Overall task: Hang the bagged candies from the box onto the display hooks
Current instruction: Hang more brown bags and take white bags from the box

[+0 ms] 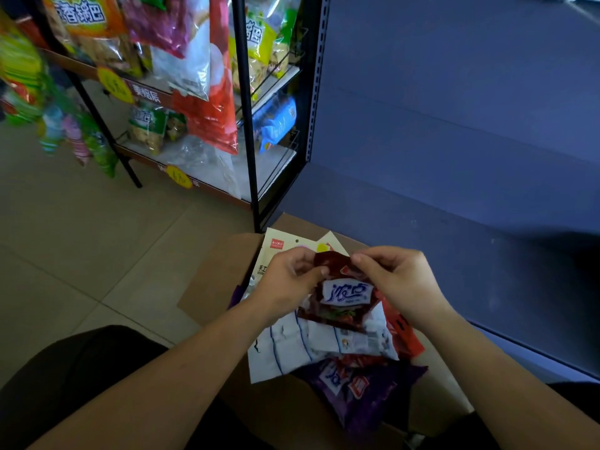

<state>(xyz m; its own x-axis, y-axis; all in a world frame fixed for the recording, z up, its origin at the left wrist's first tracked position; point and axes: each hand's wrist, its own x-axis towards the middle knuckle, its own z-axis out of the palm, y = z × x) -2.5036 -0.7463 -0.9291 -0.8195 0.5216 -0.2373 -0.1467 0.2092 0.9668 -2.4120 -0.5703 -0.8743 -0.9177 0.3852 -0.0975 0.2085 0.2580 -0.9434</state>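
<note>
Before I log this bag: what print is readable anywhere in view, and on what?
"浓点", uncertain: white label of the dark red candy bag pinched at its top by both hands.
"香锅巴": orange snack bag on the rack.
Yellow round price tags, purple bag, cream packet: too blurred.

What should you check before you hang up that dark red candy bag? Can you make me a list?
1. Both hands on the bag: ok. The left hand and right hand pinch the top of the dark red candy bag.
2. Bag lifted clear of the box: ok, it is held above the other bags.
3. Hang hole at the bag's top open: cannot tell, fingers cover it.
4. A free hook to hang it on: cannot tell, no bare hook shows.
5. Rack within reach: cannot tell; the black rack stands up and to the left.
</note>
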